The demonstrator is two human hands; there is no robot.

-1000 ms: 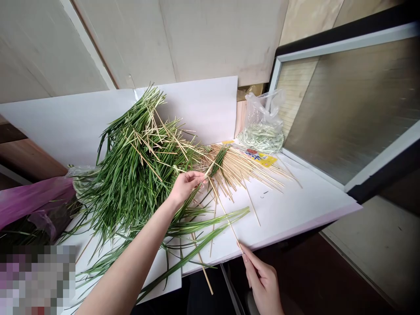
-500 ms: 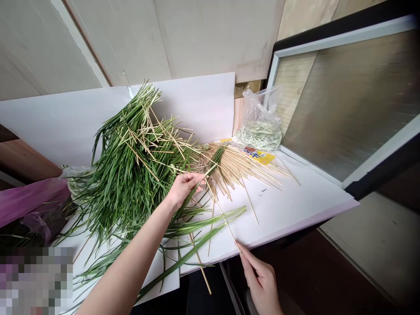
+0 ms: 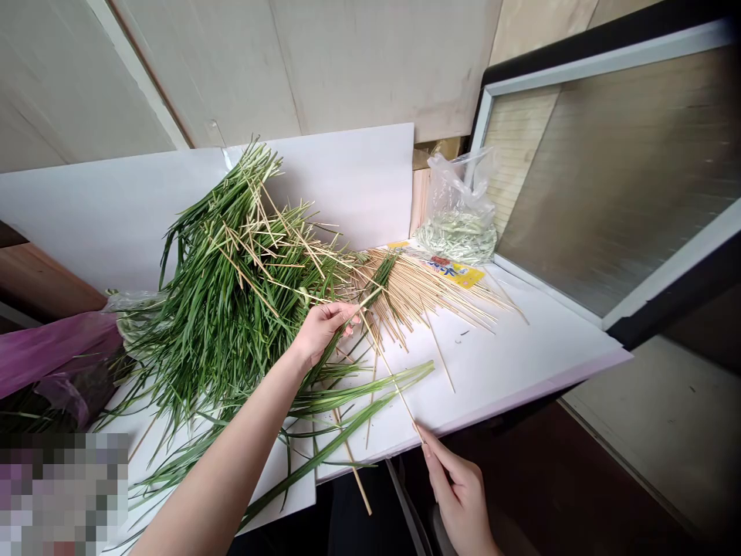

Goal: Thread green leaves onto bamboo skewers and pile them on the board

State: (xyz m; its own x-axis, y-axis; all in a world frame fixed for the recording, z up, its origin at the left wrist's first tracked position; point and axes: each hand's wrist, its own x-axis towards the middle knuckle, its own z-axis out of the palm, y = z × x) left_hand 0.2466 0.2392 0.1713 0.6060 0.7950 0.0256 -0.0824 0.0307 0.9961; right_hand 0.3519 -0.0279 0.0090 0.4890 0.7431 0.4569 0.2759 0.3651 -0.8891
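In the head view my left hand (image 3: 327, 328) is closed in a pinch on long green garlic chives (image 3: 337, 345), with a pale end sticking out past the fingertips. A thin bamboo skewer (image 3: 404, 399) slants from those fingertips down to my right hand (image 3: 457, 486), whose thumb and fingers grip it beyond the table's front edge. Its upper end meets the chives at my left fingers; whether it pierces them I cannot tell. Behind my left hand rises a big heap of chives (image 3: 225, 340) with loose skewers on top. Loose chive leaves (image 3: 370, 409) lie under the held skewer.
Many skewers (image 3: 440, 297) fan out on the white table (image 3: 492, 371), with a tied chive bundle (image 3: 382, 278) across them. Beyond stand a clear plastic bag (image 3: 460, 224) and a yellow packet (image 3: 463, 274). A framed glass panel (image 3: 607, 177) leans at right; a purple bag (image 3: 63, 355) is at left.
The view has shifted very slightly. Both hands keep the same hold on the chives and the skewer, with no clear movement between them.
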